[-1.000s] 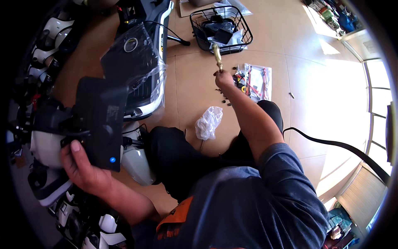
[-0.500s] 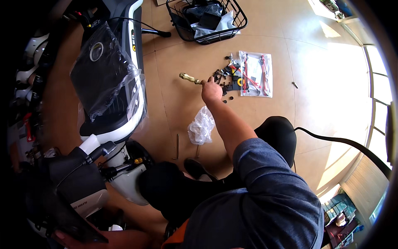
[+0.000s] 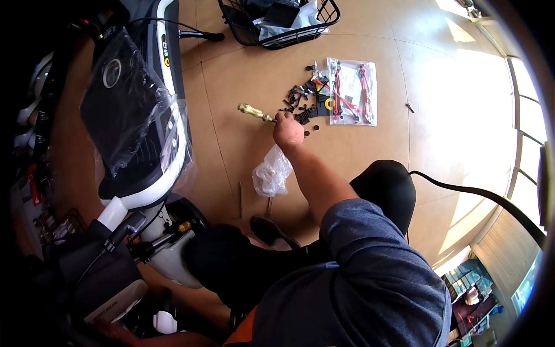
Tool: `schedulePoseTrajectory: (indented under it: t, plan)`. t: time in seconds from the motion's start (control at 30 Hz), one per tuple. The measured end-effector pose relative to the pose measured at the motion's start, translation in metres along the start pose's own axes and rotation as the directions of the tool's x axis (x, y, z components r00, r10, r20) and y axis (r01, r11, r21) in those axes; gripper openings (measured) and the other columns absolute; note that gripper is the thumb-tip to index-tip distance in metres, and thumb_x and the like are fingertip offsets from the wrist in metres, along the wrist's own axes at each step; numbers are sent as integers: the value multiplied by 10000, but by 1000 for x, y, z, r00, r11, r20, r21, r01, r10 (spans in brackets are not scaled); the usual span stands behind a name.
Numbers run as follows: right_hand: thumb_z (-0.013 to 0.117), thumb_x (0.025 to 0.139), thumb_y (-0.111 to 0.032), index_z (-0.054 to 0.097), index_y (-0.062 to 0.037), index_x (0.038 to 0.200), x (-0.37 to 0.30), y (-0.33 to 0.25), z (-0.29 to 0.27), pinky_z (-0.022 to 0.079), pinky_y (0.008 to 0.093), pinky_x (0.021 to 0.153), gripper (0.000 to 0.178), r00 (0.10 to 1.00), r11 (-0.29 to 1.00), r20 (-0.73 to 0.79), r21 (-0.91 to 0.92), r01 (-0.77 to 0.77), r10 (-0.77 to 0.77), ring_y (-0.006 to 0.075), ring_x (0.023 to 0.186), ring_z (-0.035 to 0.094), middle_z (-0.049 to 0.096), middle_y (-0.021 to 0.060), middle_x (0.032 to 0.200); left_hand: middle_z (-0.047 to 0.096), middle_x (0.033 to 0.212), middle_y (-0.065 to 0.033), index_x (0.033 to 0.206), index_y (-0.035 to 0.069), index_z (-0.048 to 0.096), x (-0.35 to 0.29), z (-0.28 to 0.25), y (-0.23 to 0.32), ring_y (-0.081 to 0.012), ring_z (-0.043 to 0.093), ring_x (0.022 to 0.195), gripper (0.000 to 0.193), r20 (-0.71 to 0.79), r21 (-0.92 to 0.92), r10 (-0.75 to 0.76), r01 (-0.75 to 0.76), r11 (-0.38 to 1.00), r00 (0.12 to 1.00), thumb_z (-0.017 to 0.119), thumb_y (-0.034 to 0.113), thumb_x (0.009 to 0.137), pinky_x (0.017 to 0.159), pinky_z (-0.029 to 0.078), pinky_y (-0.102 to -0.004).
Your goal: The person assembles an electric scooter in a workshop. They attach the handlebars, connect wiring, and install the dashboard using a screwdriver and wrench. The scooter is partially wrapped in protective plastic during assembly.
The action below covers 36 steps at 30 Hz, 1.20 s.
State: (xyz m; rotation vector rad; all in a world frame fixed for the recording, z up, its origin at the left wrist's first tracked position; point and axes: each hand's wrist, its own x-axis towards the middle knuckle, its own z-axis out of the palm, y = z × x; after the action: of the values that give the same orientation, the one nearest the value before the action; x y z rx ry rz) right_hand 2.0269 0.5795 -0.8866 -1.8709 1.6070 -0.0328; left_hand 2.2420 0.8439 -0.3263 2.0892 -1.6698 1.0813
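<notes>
Yellowish-handled tool (image 3: 254,112) in the right hand's closed grip (image 3: 288,130)

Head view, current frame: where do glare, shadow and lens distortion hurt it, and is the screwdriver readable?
In the head view, glare washes out the floor toward the right; shadow swallows the lower left, leaving the left grip too dark to read; windows bow along the black fisheye rim; the screwdriver shows its pale handle clearly.

Over the feed I count one gold-handled tool (image 3: 253,112), one wire basket (image 3: 247,43), one clear flat bag (image 3: 351,92), one crumpled plastic wrap (image 3: 273,173) and two thin rods (image 3: 241,199).
</notes>
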Motion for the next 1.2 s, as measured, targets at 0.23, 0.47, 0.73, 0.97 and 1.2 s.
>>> schedulePoseTrajectory:
  t: [0.23, 0.47, 0.73, 0.97, 1.2]
  plan:
    - [575, 967, -155, 606, -147, 1202, 27, 14, -17, 588, 519, 816, 238, 994, 997, -78, 2, -78, 78, 391, 1002, 724, 641, 162, 1247, 691, 1216, -160, 1528, 5, 497, -12, 7, -4, -242, 720, 887, 601, -364, -181, -313, 263, 948, 877, 744, 180, 1009, 714, 586, -333]
    - [631, 955, -195, 625, -159, 1226, 31, 8, -24, 583, 523, 857, 273, 988, 991, -84, 38, -127, 130, 398, 1046, 703, 657, 153, 1220, 664, 1188, -143, 1601, 41, 400, -20, -10, -20, -195, 665, 799, 517, 17, -55, 28, -27, 998, 999, 544, 142, 1115, 622, 510, -312]
    - [615, 953, -208, 695, -165, 1180, 34, 9, -26, 580, 503, 895, 245, 985, 989, -88, 14, -147, 147, 379, 1092, 698, 659, 140, 1250, 640, 1166, -121, 1650, 123, 336, -17, -10, -6, -156, 615, 761, 480, 190, -685, -303, 347, 641, 934, 369, 171, 1174, 596, 435, -292]
    - [570, 990, -192, 681, -144, 1201, 42, 6, -25, 577, 500, 911, 243, 981, 982, -50, -4, -190, 189, 379, 1113, 694, 629, 144, 1304, 648, 1176, -128, 1602, 166, 365, -15, -13, 4, -190, 620, 804, 490, 105, -636, -516, 456, 622, 850, 449, 330, 1148, 676, 471, -310]
    - [599, 1000, -153, 611, -109, 1187, 33, -13, -44, 581, 499, 865, 192, 978, 981, -85, 37, -190, 192, 395, 1058, 703, 582, 159, 1299, 656, 1156, -129, 1387, 54, 520, 8, 1, 35, -205, 621, 927, 413, 8, -534, -666, 567, 628, 746, 576, 320, 1076, 819, 488, -323]
